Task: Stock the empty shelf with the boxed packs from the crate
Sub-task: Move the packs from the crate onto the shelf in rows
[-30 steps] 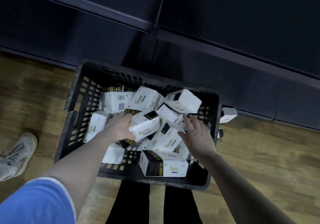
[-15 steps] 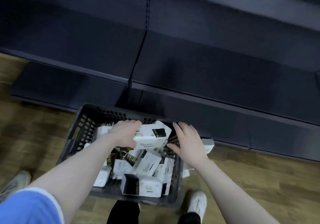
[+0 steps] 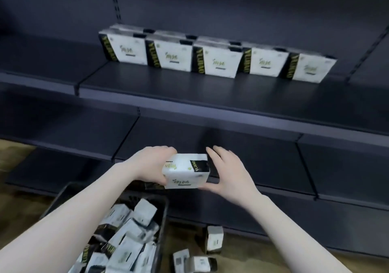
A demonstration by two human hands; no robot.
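The head camera, the only view, looks down at a person holding one boxed pack (image 3: 186, 170) in front of the dark shelving, above the far end of the crate (image 3: 162, 226) on the floor. The left hand (image 3: 152, 164) grips the pack's left side, fingers curled over its top edge and thumb underneath. The right hand (image 3: 228, 170) takes the right side, fingers fairly straight and slightly spread past the far edge, thumb pressed along the lower front. On the upper shelf (image 3: 189, 87) a row of packs (image 3: 216, 58) already stands upright, touching side to side, with what look like further packs behind the left ones. Stocking therefore seems under way but far from finished: that shelf has bare room in front and to the left, the crate holds a jumbled heap of packs (image 3: 126, 241), and a few loose packs (image 3: 202, 251) lie on the floor just beside it. The crate's near end is cut off by the frame, so its remaining load cannot be counted. The heap is blurred, and the left fingertips are hidden behind the pack.
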